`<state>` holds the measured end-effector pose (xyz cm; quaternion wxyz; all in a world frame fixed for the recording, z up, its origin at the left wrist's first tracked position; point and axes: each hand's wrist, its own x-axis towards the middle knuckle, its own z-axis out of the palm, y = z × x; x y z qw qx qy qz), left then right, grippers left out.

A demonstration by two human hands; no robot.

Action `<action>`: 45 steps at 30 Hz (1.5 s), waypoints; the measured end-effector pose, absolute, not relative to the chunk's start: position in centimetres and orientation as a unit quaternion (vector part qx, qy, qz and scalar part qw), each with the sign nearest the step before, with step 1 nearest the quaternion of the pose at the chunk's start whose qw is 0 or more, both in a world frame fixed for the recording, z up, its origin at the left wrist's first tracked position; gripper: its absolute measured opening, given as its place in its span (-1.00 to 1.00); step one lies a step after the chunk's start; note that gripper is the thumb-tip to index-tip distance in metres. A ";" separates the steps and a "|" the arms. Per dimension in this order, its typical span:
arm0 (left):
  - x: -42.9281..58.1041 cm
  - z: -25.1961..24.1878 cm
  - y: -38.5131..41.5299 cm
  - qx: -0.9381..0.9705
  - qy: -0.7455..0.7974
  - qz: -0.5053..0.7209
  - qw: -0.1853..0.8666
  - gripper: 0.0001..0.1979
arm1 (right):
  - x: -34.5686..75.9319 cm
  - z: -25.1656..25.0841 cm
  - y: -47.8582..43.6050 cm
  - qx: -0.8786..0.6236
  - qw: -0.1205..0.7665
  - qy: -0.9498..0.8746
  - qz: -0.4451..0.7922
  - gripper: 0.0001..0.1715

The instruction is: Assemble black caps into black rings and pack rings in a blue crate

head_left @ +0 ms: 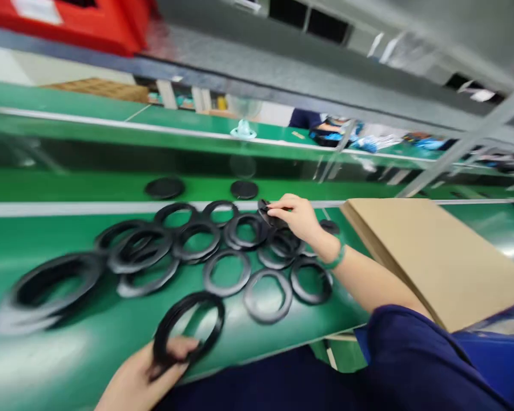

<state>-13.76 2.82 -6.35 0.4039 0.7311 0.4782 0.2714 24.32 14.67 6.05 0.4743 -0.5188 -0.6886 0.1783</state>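
Note:
My left hand (149,371) grips a black ring (212,337) near the front edge of the green table, its thumb and fingers closed around the lower rim. Further off, my right hand (297,216) pinches a small dark piece (264,210) over the far side of a spread of rings; its exact kind is hard to make out. Several black rings (227,273) lie between the hands and to the left, some overlapping or stacked. At the far left, a ring stack (55,288) appears blurred.
Two dark discs, a left one (165,188) and a right one (244,189), lie on the green strip behind the pale rail. A cardboard box (445,251) stands at the right. A grey shelf (248,63) with a red bin (77,25) hangs overhead. Another person's arm (306,119) shows beyond.

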 end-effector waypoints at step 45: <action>-13.1 -4.6 -0.2 0.532 0.528 0.322 0.579 -0.54 | 6.1 -3.4 1.5 -0.388 0.336 -0.856 0.062 -0.77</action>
